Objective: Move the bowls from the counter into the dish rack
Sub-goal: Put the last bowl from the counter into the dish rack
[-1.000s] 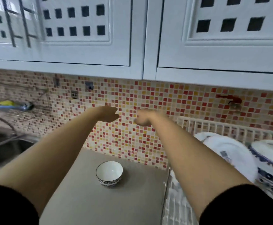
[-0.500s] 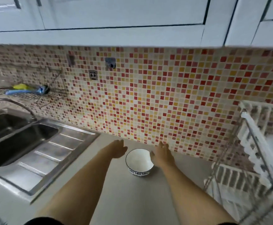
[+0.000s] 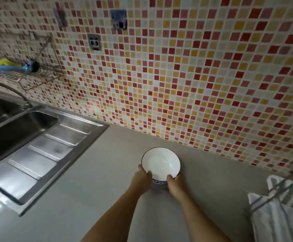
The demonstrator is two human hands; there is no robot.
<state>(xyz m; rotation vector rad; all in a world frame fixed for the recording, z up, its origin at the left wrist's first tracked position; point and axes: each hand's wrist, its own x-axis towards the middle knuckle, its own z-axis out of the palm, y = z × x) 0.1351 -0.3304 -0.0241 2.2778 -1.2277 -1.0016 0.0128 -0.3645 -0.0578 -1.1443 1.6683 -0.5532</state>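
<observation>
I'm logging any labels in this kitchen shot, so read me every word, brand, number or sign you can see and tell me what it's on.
No readable text anywhere in the head view.
Bowl: blue pattern on the outside, no letters.
Wall socket: no marking legible.
Two wall hooks: blurred, nothing legible.
Sink, dish rack, tiles: no writing visible.

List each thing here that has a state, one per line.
bowl: upright, empty, on the counter, gripped at its near rim
left hand: closed on the bowl's left side
right hand: closed on the bowl's right side
sink: empty, no water running
dish rack: only a corner in view, contents not visible
socket: nothing plugged in
</observation>
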